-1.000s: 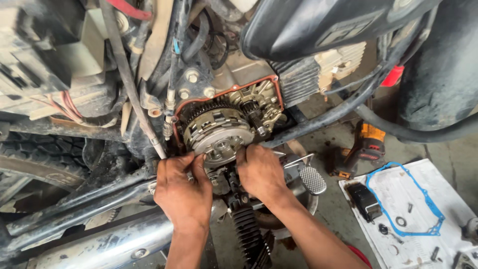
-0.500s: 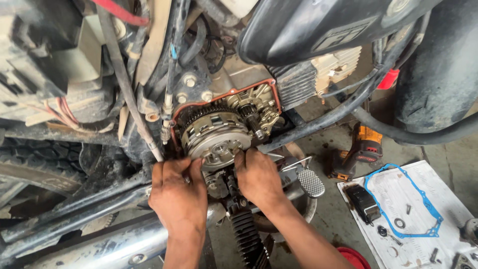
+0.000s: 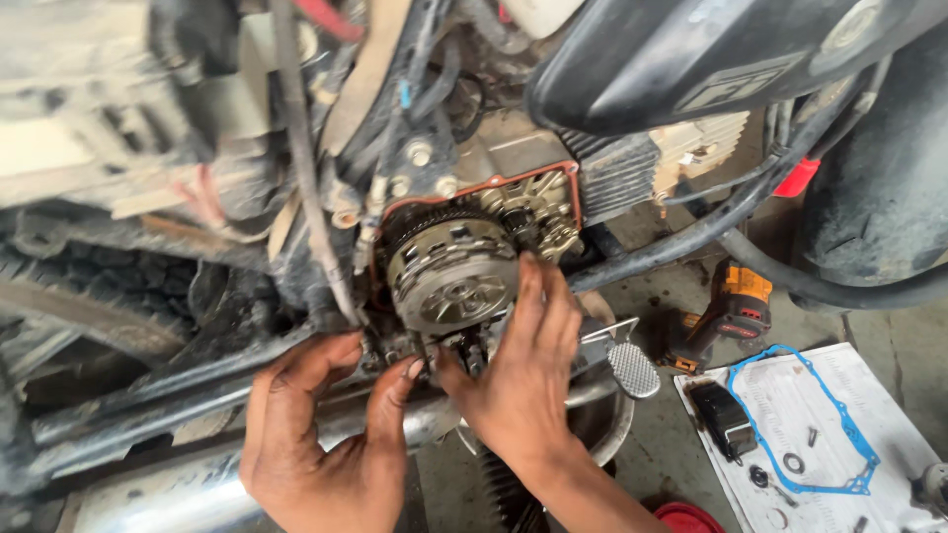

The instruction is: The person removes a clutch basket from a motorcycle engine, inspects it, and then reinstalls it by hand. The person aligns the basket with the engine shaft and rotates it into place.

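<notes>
A round metal clutch assembly point(image 3: 451, 277) sits in the open side of a motorcycle engine, framed by a reddish gasket edge point(image 3: 494, 184). My left hand point(image 3: 326, 434) is below it, fingers spread, with the tips against small parts under the clutch. My right hand point(image 3: 518, 370) lies beside it, its fingers reaching up along the clutch's right rim and its thumb on a small metal part point(image 3: 468, 347) beneath. Whether either hand grips anything is hidden by the fingers.
A chrome exhaust pipe point(image 3: 168, 489) runs low left, a tyre point(image 3: 89, 296) at left. A brake pedal point(image 3: 632, 368) is right of my hand. On the floor lie an orange power tool point(image 3: 731, 306) and a white sheet point(image 3: 829, 395) with a blue gasket and small parts.
The view has swung and blurred. Both hands stay under the clutch; my right fingers have moved up onto its right rim.
</notes>
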Motion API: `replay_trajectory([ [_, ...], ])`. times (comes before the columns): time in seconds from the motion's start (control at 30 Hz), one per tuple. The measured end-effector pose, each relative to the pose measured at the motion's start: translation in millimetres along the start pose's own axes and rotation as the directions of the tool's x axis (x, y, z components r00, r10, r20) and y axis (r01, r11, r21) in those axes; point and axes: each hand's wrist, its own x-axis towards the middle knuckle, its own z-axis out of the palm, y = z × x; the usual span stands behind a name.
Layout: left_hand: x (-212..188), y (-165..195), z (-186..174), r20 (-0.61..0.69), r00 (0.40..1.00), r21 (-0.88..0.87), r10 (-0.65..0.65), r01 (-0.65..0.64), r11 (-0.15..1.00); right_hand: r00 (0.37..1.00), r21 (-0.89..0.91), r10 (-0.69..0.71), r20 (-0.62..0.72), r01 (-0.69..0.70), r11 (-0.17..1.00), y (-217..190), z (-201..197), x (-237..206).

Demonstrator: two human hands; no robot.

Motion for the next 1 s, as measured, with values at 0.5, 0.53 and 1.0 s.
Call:
replay_trajectory([
  [0.5, -29, -48, -36, -0.069, 0.966, -0.228, -0.251, 0.229, 0.946, 0.85, 0.242, 0.517, -0.104, -0.482, 0.842, -34, 38, 4],
  [0.53, -28, -49, -38, -0.072, 0.96, -0.229, -0.27, 0.247, 0.941, 0.838, 0.248, 0.54, -0.078, -0.509, 0.824, -34, 38, 5],
  [1.0, -24, -55, -50, -0.053, 0.952, -0.228, -0.301, 0.282, 0.932, 0.856, 0.259, 0.48, -0.195, -0.427, 0.866, -35, 45, 7],
])
